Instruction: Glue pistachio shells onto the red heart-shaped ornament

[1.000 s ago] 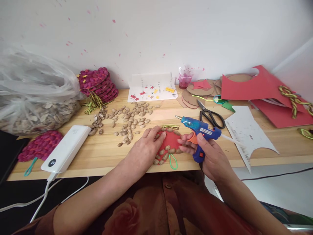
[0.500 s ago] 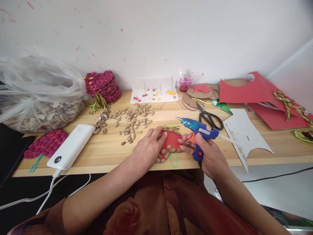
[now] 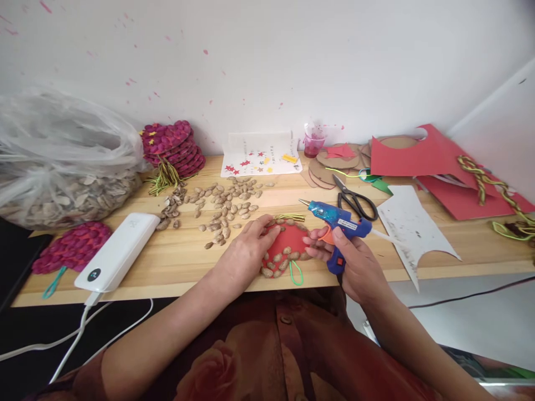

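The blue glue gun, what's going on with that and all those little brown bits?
A person holds the blue glue gun in the right hand, its nozzle pointing left over the table. The left hand rests at the left side of a red piece, thumb on top. Little brown bits sit along its rim, while much of its middle is bare red. More loose brown bits lie scattered on the table, beyond the left hand.

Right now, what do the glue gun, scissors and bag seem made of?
Glue gun: smooth blue shell, probably plastic; pointed nozzle shines like metal. Scissors: grey blades, likely metal; black handles, perhaps plastic. Bag: thin, see-through folds suggest plastic film.
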